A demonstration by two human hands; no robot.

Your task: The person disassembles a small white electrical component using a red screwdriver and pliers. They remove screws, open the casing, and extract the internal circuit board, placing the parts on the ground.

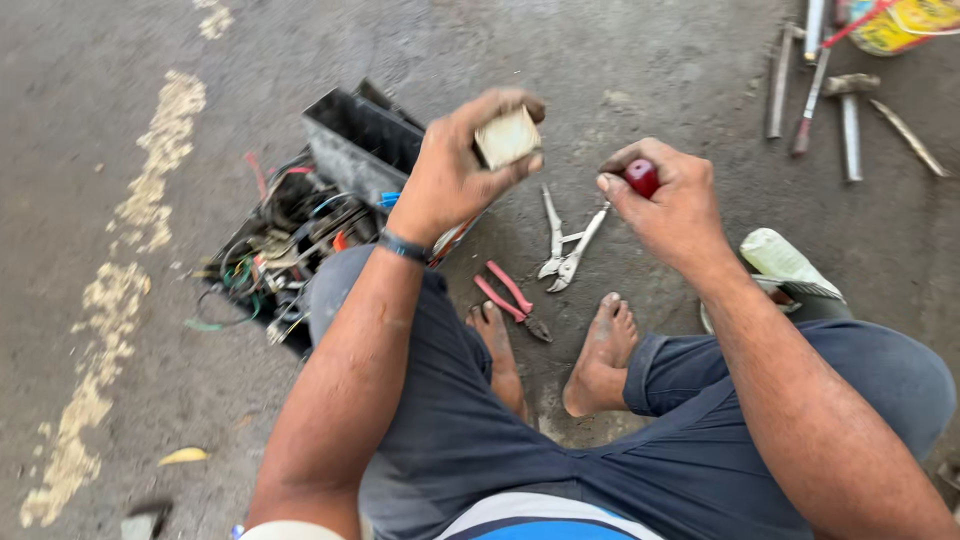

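Observation:
My left hand [458, 165] is raised and grips a small pale square block [507, 137] between thumb and fingers. My right hand [672, 205] is closed around a tool with a dark red handle [641, 177]; only the handle's end shows. The two hands are a short gap apart, above the concrete floor [650, 70]. Below them lie silver locking pliers [563, 245] and pink-handled pliers [512, 300], just beyond my bare feet [600, 355].
A dark open box [360, 140] with tangled wires and parts [285, 240] sits at the left. Hammers and long tools [830, 95] lie at the top right by a yellow object [905, 25]. A pale sandal [785, 265] is by my right knee.

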